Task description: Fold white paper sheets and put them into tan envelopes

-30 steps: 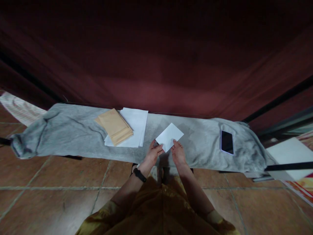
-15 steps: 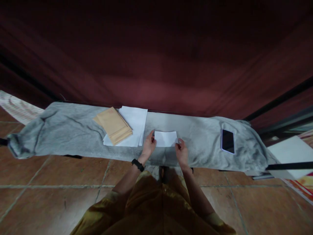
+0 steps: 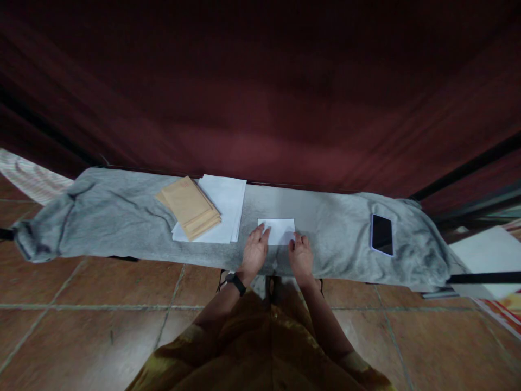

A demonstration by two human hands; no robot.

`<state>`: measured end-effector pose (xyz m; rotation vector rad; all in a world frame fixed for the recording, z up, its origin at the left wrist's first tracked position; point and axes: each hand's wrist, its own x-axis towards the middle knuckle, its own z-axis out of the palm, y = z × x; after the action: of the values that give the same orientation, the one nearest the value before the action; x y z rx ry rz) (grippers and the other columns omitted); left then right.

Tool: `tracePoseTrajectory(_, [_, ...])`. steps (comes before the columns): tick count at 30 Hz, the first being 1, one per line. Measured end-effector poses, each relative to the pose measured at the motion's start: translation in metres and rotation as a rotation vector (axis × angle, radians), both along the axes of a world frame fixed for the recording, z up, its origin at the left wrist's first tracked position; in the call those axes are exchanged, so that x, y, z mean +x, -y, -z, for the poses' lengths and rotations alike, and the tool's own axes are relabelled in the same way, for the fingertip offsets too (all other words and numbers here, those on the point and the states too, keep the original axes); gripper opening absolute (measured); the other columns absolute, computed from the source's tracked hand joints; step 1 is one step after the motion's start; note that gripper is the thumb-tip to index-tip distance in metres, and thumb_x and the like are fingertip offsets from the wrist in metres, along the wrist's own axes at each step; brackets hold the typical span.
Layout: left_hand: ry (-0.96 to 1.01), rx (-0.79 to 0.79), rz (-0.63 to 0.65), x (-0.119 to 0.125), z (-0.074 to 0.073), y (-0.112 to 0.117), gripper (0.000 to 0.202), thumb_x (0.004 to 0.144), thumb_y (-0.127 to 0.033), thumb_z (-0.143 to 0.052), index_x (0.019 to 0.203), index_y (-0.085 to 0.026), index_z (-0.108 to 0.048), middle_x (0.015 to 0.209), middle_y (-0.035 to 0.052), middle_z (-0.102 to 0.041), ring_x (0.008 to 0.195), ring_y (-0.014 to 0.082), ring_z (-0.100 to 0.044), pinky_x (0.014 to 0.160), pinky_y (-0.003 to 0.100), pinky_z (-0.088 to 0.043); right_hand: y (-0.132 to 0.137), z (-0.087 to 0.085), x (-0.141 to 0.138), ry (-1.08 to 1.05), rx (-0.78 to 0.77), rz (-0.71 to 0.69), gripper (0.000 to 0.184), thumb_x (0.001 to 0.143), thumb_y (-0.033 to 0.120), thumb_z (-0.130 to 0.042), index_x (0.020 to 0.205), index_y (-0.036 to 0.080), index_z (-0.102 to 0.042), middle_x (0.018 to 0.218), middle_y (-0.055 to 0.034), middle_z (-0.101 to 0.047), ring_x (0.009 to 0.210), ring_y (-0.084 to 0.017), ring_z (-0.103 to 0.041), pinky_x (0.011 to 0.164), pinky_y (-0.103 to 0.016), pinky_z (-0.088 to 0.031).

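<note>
Gray cloth (image 3: 329, 228) supports white paper (image 3: 281, 231), its ends touched by both hands (image 3: 256, 252) (fingers loosely extended).

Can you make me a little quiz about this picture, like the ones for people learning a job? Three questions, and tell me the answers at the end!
1. Pick one. What lies partly on top of the large white sheets?
a) a cup
b) a brown paper stack
c) a pair of scissors
2. True or false? The left hand has a dark band around its wrist.
3. Fill in the gap. As the person sees it, the phone lies to the ____ of the small white paper.

Key: 1. b; 2. true; 3. right
</note>
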<state>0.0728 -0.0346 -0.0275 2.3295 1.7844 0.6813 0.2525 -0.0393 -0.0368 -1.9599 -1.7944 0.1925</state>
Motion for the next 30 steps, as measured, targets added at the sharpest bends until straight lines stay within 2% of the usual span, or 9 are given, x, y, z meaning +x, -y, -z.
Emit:
tracePoseTrajectory(3, [-0.053,-0.012,0.181,0.013,0.004,0.018,0.046,0.102,-0.018,-0.042,0.147,-0.015,-0.052,0.158,0.0153,-0.048,0.149,0.0272,-0.041,0.122,0.048,-0.037,0.003,0.000,-0.001,0.011,0.082,-0.037,0.039,0.101,0.022,-0.042,0.133,0.013,-0.062,0.125,-0.0195,-0.065,0.114,-0.030,-0.058,0.098,-0.045,-0.047])
tracePoseTrajectory(4, [-0.067,-0.023,0.200,0.017,0.007,0.023,0.047,0.102,-0.021,-0.043,0.149,-0.015,-0.049,0.159,0.0143,-0.047,0.151,0.0266,-0.039,0.124,0.049,-0.035,0.004,0.000,-0.002,-0.004,0.102,-0.070,0.039,0.102,0.022,-0.040,0.133,0.013,-0.062,0.130,-0.0195,-0.064,0.118,-0.030,-0.057,0.100,-0.046,-0.046])
tracePoseTrajectory(6, [-0.098,-0.048,0.203,0.024,0.011,0.030,0.052,0.102,-0.022,-0.042,0.152,-0.012,-0.045,0.160,0.0150,-0.045,0.153,0.0263,-0.034,0.126,0.049,-0.031,0.008,-0.001,-0.006,-0.042,0.113,-0.195,0.042,0.104,0.023,-0.036,0.137,0.014,-0.060,0.140,-0.0171,-0.062,0.128,-0.028,-0.054,0.107,-0.046,-0.044])
tracePoseTrajectory(9, [-0.149,-0.072,0.187,0.028,0.015,0.033,0.057,0.098,-0.015,-0.038,0.154,-0.004,-0.040,0.160,0.0203,-0.043,0.154,0.0262,-0.031,0.126,0.048,-0.030,0.016,-0.001,-0.012,-0.043,0.066,-0.427,0.047,0.108,0.027,-0.031,0.147,0.015,-0.053,0.150,-0.0124,-0.057,0.140,-0.021,-0.048,0.119,-0.041,-0.037])
tracePoseTrajectory(11, [-0.165,-0.069,0.187,0.027,0.015,0.033,0.060,0.096,-0.011,-0.035,0.156,-0.003,-0.037,0.161,0.0206,-0.041,0.155,0.0253,-0.030,0.126,0.047,-0.030,0.022,0.001,-0.015,-0.004,0.033,-0.477,0.050,0.109,0.031,-0.029,0.152,0.013,-0.047,0.155,-0.0118,-0.053,0.146,-0.020,-0.043,0.124,-0.042,-0.030])
tracePoseTrajectory(14, [-0.155,-0.053,0.168,0.023,0.015,0.034,0.061,0.098,-0.013,-0.034,0.158,-0.006,-0.033,0.163,0.0185,-0.039,0.156,0.0247,-0.027,0.127,0.047,-0.029,0.027,0.004,-0.013,0.061,0.013,-0.429,0.054,0.110,0.036,-0.028,0.155,0.012,-0.044,0.159,-0.0134,-0.048,0.150,-0.022,-0.038,0.126,-0.045,-0.027])
tracePoseTrajectory(22, [-0.130,-0.041,0.067,0.005,0.015,0.040,0.065,0.105,-0.040,-0.041,0.158,-0.005,-0.032,0.163,0.0218,-0.037,0.156,0.0289,-0.025,0.127,0.051,-0.028,0.030,0.015,0.003,0.174,0.056,-0.337,0.059,0.109,0.040,-0.032,0.158,0.008,-0.037,0.161,-0.0180,-0.043,0.149,-0.028,-0.040,0.124,-0.050,-0.028])
tracePoseTrajectory(30, [-0.116,-0.046,-0.059,-0.003,0.014,0.043,0.066,0.105,-0.041,-0.042,0.161,-0.009,-0.029,0.162,0.0215,-0.039,0.155,0.0307,-0.030,0.126,0.055,-0.028,0.034,0.020,0.004,0.176,0.085,-0.238,0.061,0.109,0.041,-0.030,0.159,0.006,-0.034,0.160,-0.0218,-0.044,0.148,-0.030,-0.041,0.122,-0.052,-0.028])
